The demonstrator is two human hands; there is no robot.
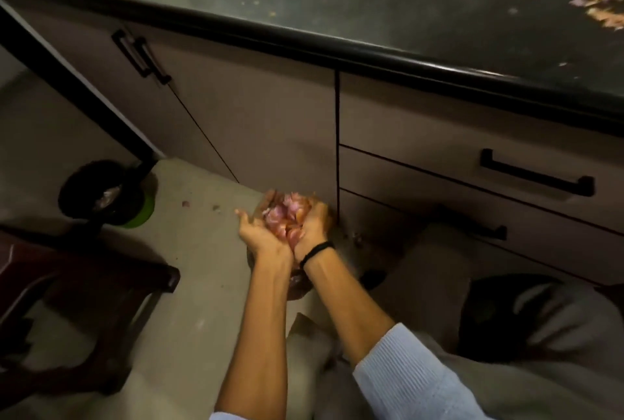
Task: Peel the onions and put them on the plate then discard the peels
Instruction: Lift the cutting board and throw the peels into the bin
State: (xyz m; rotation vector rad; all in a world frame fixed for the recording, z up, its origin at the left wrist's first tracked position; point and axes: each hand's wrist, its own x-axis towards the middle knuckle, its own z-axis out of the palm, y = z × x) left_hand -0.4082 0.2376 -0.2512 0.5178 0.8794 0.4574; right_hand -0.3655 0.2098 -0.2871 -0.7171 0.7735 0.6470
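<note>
The stool (67, 301) stands dark on the floor, just this side of the bin (108, 195), which sits by the left end of the cabinet with its black liner open upward over a green base. A couple of stray bits (185, 203) lie on the floor just right of the bin. Further right, low in front of the cabinet doors, the left hand (258, 234) and right hand (314, 224) are pressed side by side, palms up. Their fingers curl into one cup round a heap of pink peels (287, 217). So the load sits to the right of the bin and well apart from it, with the left hand on the nearer side. I'd say the next move is a carry leftward, then a tip over the bin's mouth. Far right of the bin, up on the counter (337, 14), more scraps (601, 4) lie uncollected. I can't see a plate or any onions from here.
</note>
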